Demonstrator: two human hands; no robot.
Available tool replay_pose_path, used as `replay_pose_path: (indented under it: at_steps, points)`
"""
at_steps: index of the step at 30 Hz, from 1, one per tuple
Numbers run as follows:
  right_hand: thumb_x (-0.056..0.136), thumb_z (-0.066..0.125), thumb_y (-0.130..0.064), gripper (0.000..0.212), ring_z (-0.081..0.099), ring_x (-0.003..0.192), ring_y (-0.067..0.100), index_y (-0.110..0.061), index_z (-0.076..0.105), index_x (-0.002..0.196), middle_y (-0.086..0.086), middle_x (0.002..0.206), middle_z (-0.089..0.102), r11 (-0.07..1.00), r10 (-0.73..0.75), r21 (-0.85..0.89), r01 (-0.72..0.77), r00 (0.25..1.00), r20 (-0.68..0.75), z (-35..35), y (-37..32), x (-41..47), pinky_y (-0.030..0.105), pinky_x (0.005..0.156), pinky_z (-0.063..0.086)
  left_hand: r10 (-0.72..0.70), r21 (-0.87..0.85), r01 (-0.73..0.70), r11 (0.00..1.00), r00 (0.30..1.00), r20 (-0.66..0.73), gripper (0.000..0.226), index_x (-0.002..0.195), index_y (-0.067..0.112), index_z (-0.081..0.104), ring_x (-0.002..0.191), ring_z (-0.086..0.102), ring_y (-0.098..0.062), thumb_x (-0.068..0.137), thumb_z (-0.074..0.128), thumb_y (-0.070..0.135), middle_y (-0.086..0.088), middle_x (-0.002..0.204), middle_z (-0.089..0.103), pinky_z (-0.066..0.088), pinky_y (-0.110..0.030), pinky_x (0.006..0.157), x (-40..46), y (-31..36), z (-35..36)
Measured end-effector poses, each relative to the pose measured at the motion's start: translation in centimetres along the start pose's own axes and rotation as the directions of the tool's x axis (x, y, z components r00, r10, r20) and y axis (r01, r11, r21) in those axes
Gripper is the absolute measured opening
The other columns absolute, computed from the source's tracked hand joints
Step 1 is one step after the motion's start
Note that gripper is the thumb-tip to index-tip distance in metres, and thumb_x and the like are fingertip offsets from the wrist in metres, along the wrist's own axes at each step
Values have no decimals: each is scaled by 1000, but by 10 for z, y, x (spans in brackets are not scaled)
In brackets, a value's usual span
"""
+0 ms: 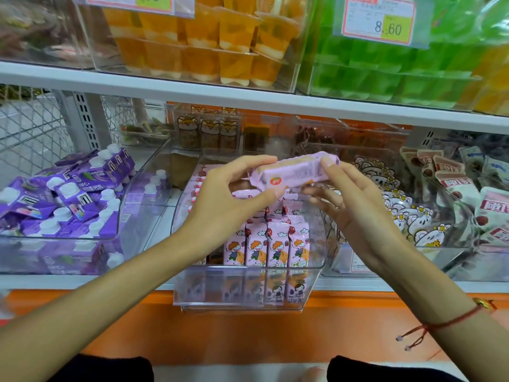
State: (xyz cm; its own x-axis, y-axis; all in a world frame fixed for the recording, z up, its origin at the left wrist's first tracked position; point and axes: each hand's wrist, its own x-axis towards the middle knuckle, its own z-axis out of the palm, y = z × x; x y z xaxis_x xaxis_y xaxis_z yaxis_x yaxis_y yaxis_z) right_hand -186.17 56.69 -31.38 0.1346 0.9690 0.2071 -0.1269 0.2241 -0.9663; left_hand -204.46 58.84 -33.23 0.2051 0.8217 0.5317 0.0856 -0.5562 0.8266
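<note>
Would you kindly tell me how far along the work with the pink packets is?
Done: rows of pink packets stand upright in the clear bin. In hand: the left hand and right hand hold one more packet flat above it. Left: setting that packet in, probably at the emptier left front.

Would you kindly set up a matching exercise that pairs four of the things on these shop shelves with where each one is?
Things:
1. pink packet
2. purple cartons
3. orange jelly cups
4. green jelly cups

Places:
A. on the upper shelf, behind the 8.60 price tag
B. on the lower shelf, far left
C. pinched between the left hand and the right hand
D. on the upper shelf, middle

Pairs: 1-C, 2-B, 3-D, 4-A
</note>
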Motion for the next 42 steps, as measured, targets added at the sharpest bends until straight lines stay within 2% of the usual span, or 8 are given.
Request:
replay_pose_path:
  at_steps: [7, 13, 17, 24, 30, 35, 39, 42]
  points:
    - [88, 62, -35, 31, 60, 63, 7, -6, 68, 98, 0, 74, 66, 995, 90, 39, -88, 995, -32, -3, 0, 4, 14, 60, 52, 95, 47, -96, 994, 995, 9, 40, 119, 34, 60, 91, 66, 1, 82, 71, 29, 21, 108, 69, 50, -13, 72, -3, 3, 3]
    - [90, 61, -29, 30, 53, 73, -2, -17, 51, 116, -5, 88, 57, 877, -109, -473, 90, 994, -14, -11, 10, 5, 10, 64, 42, 88, 222, -56, 973, 987, -138, 33, 118, 39, 59, 101, 62, 4, 86, 66, 37, 24, 108, 67, 52, -18, 85, 11, -11, -3]
    - [93, 58, -25, 41, 51, 80, 0, -20, 42, 130, -9, 101, 50, 721, -2, -688, 83, 993, 119, -26, 21, 1, 13, 68, 42, 54, 328, -9, 945, 990, -129, 34, 119, 25, 65, 95, 65, 1, 87, 67, 33, 14, 105, 70, 54, -28, 88, 27, -24, 0]
    - [95, 54, -24, 35, 55, 68, -11, -21, 49, 130, -19, 97, 53, 701, 8, -699, 139, 979, 203, -32, 25, -5, 14, 68, 45, -78, 585, 7, 811, 992, 97, 20, 105, 42, 64, 84, 64, 2, 85, 68, 40, 12, 96, 72, 55, -33, 78, 45, -26, 6]
    - [95, 55, -25, 35, 56, 68, -9, -23, 50, 129, -17, 100, 54, 725, 15, -673, 146, 974, 227, -34, 24, -4, 19, 73, 48, -303, 737, 49, 675, 929, 215, 52, 125, 22, 50, 107, 62, -23, 81, 72, 41, -2, 121, 64, 50, -46, 93, 95, -10, 8]
    - [95, 55, -26, 35, 57, 72, -1, -23, 50, 129, -11, 105, 56, 723, 1, -673, 157, 973, 229, -35, 25, -4, 17, 67, 44, -242, 794, -51, 606, 939, 245, 51, 121, 18, 56, 102, 62, -22, 81, 72, 44, -2, 112, 65, 51, -39, 89, 111, -32, 39]
    - [94, 55, -28, 38, 58, 72, -4, -24, 49, 132, -8, 111, 57, 728, -13, -664, 168, 973, 232, -37, 29, -4, 18, 69, 46, -258, 835, -77, 545, 932, 254, 35, 108, 23, 66, 85, 62, -17, 83, 68, 47, 6, 90, 66, 48, -30, 77, 105, -53, 40]
    - [94, 55, -29, 39, 55, 66, -10, -26, 48, 132, -10, 111, 56, 726, -14, -665, 174, 971, 239, -38, 30, -3, 13, 66, 44, -304, 839, -131, 529, 893, 331, 29, 75, 25, 62, 70, 54, -21, 94, 53, 44, 2, 71, 55, 49, -36, 77, 99, -63, 33]
